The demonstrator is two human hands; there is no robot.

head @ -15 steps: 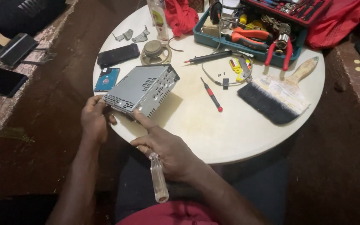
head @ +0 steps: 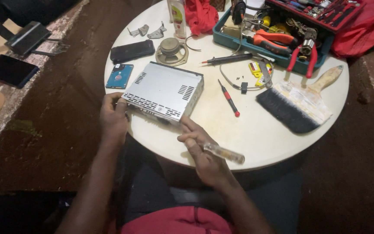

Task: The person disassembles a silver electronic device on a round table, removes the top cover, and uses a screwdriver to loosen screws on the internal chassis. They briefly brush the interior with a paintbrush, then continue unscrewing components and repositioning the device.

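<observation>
Silver metal chassis (head: 164,92), vented along its sides, lies flat on the round white desk (head: 260,134) near its front-left edge. Left hand (head: 113,115) clasps the chassis at its near-left corner, grip closed on the metal, thumb on top. Right hand (head: 204,151) sits just in front of the chassis's near-right corner, grip closed around a clear-handled screwdriver (head: 224,153); the handle juts out to the right past the palm, and the tip end is hidden among the fingers, so whether it meets the chassis cannot be told.

Round about on the desk:
- Blue hard drive (head: 119,76) just left of the chassis, near the desk edge.
- Black phone (head: 132,50) beyond the drive, well clear of both hands.
- Small round speaker (head: 171,51) beside the phone, behind the chassis.
- Red-handled screwdriver (head: 229,98) lying loose to the right of the chassis, apart from it.
- Black probe (head: 228,59) with a thin wire looping near it.
- Wide paintbrush (head: 297,102), dark bristles, pale wooden handle, on the right side of the desk.
- Teal tool tray (head: 256,52) at the far edge, with red-handled pliers (head: 303,53) hanging partly over its rim.
- Red cloth (head: 201,15) at the far edge, left of the tray.
</observation>
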